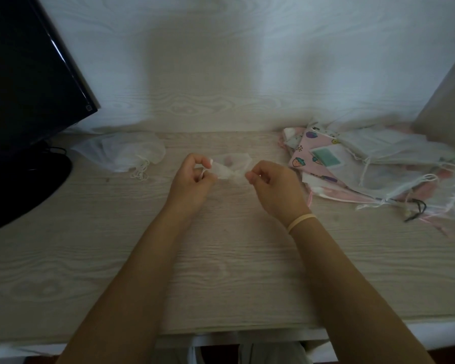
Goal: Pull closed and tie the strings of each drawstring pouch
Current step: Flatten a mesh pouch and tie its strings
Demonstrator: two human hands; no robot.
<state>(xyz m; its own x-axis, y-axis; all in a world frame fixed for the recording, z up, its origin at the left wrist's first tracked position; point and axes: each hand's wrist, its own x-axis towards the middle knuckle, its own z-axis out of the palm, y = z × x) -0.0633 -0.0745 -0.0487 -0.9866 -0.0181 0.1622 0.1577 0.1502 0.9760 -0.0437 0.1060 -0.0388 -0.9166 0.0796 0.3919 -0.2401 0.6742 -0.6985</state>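
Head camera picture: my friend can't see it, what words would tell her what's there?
Two hands, left hand and right hand, pinch a small sheer white pouch over a pale wooden desk. More pouches lie piled at right.

- Home desk or small home office, by the look of it.
- Pale wood-grain desk [221, 271] set against a wall panel [247, 61] of matching grain.
- Black monitor [24, 74] on a round stand at the left, cables behind.
- Loose pile of fabric pouches [365, 164], cartoon-fruit print among them, at the right.
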